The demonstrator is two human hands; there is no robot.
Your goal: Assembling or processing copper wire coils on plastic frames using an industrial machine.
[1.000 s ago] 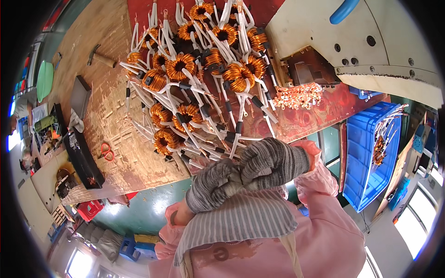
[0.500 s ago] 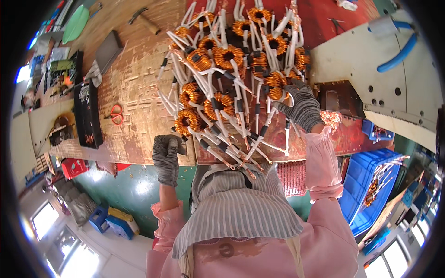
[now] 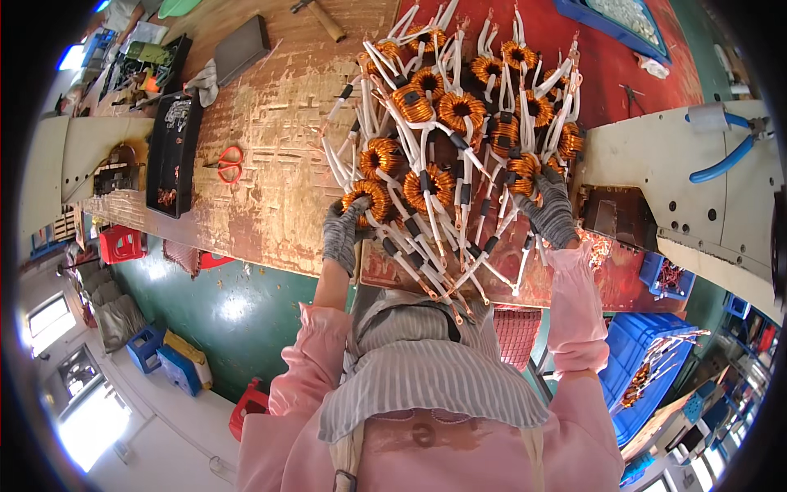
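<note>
The table [image 3: 279, 164] has coils [image 3: 443, 182] across the upper middle of the frame. My left hand [image 3: 338, 238] and right hand [image 3: 553, 215] each touch one, but I can't tell if they grip; tangled wires [image 3: 425, 242] could snag and drag others along.

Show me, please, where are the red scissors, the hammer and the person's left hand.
Red scissors [image 3: 231, 164]: head view, where the looped handles meet.
Hammer [image 3: 328, 22]: head view, on the wooden handle.
Left hand [image 3: 339, 234]: head view, on the grey glove's back.
</note>
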